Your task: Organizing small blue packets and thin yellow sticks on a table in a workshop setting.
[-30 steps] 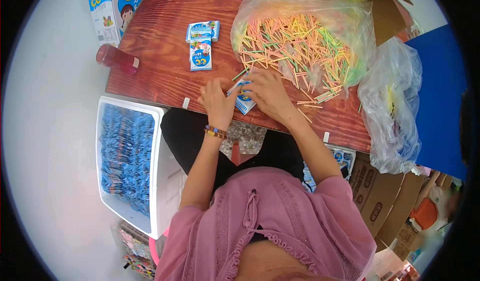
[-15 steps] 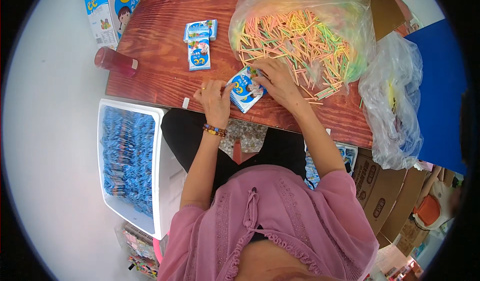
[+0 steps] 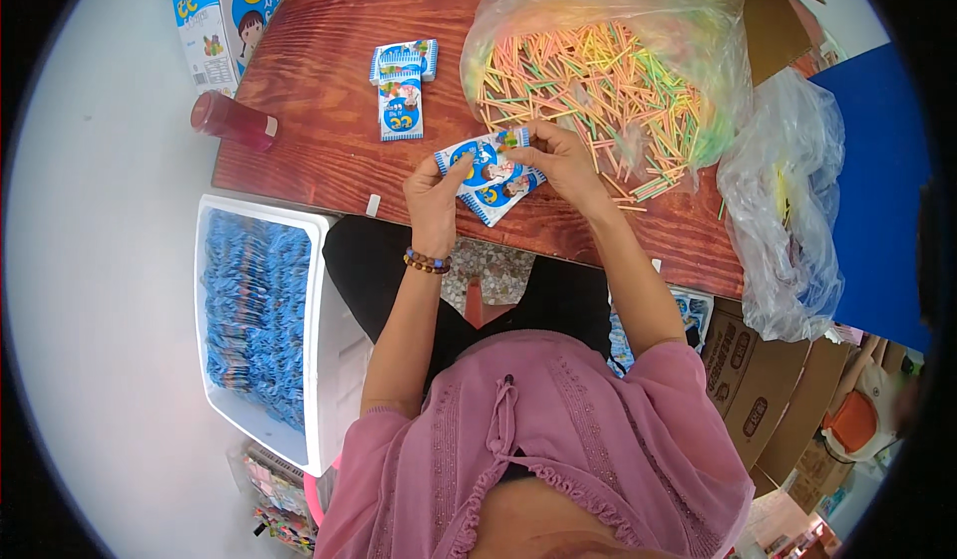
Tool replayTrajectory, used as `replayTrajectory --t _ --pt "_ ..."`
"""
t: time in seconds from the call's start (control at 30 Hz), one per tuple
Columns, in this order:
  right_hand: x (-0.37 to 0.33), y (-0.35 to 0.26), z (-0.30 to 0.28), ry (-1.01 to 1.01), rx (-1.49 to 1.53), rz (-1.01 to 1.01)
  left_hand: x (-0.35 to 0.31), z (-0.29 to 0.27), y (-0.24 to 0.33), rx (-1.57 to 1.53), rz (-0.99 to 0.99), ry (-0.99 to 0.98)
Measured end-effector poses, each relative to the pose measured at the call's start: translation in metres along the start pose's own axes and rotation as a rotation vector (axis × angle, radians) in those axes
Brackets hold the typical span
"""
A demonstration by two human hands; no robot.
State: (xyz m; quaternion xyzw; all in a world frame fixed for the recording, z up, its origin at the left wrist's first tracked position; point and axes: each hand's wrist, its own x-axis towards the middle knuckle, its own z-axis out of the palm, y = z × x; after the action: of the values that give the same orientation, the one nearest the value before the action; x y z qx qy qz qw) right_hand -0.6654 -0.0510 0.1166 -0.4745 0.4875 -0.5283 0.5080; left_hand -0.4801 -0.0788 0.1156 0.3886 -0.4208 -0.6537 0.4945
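Between my two hands, a small blue-and-white candy packet (image 3: 473,163) is stretched out, tilted a little. My left hand (image 3: 435,198) pinches its left end between thumb and fingers. The other end, on the right, is gripped by my right hand (image 3: 563,165), with the thumb over the face of the packet. Just beneath it, a second similar packet (image 3: 495,204) lies near the table's front edge, partly covered by the first. Farther off to the left, a few more packets (image 3: 401,116) lie overlapping on the red-brown wooden table (image 3: 329,101).
A clear plastic bag (image 3: 518,11) full of thin pastel sticks (image 3: 588,81) lies open at the back right. Beside it is a crumpled plastic bag (image 3: 783,210). A pink bottle (image 3: 234,123) lies at the left edge. Below, a white foam box (image 3: 317,360) holds many blue packets.
A packet is now lifted and spread between both hands, its lower neighbour showing beneath. My left hand has closed on the packet's left end and shifted slightly right.
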Motion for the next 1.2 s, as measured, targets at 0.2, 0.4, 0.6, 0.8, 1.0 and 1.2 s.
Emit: replayTrajectory --t 0.2,0.4,0.6,0.8,1.0,1.2 --pt "-0.005 -0.001 0.007 -0.017 -0.013 0.032 -0.011 0.002 0.003 0.025 0.011 0.037" --pt "-0.013 -0.003 0.02 0.046 -0.047 -0.05 -0.022 0.0 -0.001 -0.083 -0.007 0.078" --pt "-0.017 0.008 0.007 0.007 0.057 -0.018 -0.024 -0.007 -0.005 -0.219 -0.069 0.115" --pt "-0.028 -0.021 0.0 -0.072 -0.06 -0.306 -0.025 -0.009 -0.001 -0.34 -0.104 0.072" --pt "-0.025 -0.016 0.009 -0.229 -0.404 -0.37 -0.026 -0.002 -0.006 -0.345 -0.159 0.054" --pt "-0.022 -0.014 0.013 -0.291 -0.403 -0.456 -0.028 0.001 -0.004 -0.308 -0.19 0.064"
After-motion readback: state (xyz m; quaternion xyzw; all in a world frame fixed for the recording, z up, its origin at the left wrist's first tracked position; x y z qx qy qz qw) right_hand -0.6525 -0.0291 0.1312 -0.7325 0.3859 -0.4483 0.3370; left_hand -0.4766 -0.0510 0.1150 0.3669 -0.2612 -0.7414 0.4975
